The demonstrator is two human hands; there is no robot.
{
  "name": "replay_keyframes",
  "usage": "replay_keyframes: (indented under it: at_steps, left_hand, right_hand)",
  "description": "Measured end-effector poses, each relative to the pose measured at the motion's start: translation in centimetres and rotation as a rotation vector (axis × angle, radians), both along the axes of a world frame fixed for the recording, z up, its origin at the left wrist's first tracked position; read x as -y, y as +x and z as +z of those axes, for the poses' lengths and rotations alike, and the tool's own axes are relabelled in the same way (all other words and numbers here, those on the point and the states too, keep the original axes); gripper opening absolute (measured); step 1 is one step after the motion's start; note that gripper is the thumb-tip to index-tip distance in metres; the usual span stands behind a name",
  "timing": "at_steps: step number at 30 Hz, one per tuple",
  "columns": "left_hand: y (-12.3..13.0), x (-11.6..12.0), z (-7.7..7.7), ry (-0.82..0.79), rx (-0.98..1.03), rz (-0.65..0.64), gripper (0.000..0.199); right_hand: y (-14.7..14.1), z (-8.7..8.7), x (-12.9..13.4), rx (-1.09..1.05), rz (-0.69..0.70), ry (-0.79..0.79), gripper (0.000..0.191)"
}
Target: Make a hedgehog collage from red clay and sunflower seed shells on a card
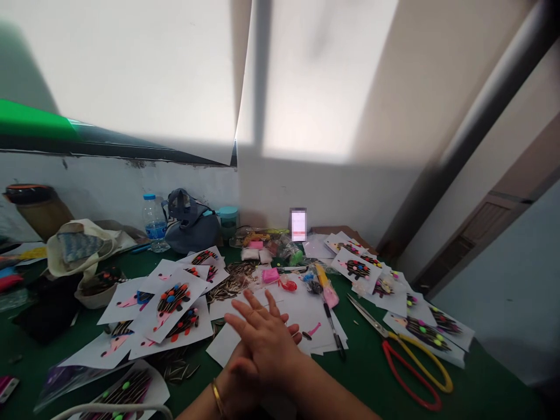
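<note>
My right hand (273, 344) lies across my left hand (238, 364), palm against palm, with its fingers stretched and spread. Fingertips of the left hand show past the right one; a gold bracelet circles the left wrist. Whatever may be between the palms is hidden. Beneath them are white paper sheets (223, 344). A thin pink clay strip (315, 329) rests on the paper to the right, near a black pen (335, 331). Just beyond the hands are a pink clay lump (270, 275), red clay in plastic (287, 284) and a pile of striped sunflower seeds (234, 280).
Hedgehog pictures of seeds and clay (175, 297) overlap at left; more cards (356, 268) spread at right. Large scissors (389, 335) lie partly open on the green table. Behind stand a water bottle (154, 224), a blue bag (192, 224) and a lit phone (298, 224).
</note>
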State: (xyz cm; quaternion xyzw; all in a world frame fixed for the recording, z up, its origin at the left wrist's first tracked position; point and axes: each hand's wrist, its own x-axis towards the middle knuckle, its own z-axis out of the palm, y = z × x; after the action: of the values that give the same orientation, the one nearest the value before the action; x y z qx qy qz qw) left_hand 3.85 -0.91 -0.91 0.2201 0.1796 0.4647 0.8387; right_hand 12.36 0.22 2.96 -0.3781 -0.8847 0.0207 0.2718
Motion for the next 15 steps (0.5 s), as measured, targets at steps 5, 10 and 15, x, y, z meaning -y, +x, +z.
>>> replay_keyframes:
  at_steps: [5,10,15]
  left_hand:
    - [-1.5,-0.7,1.3,-0.162,-0.094,-0.058,0.043]
    - [-1.3,-1.2,1.3,-0.091,0.022,-0.057,0.044]
    - [-1.5,-1.6,0.1,-0.076,0.035,0.099,0.066]
  right_hand:
    - [2.6,1.0,-2.9,0.021,-0.217,-0.193,0.065]
    - [2.7,-0.1,-2.1,-0.099,-0.175,-0.065,0.066]
    - [0.1,-1.1,1.4,-0.058,0.064,-0.057,0.075]
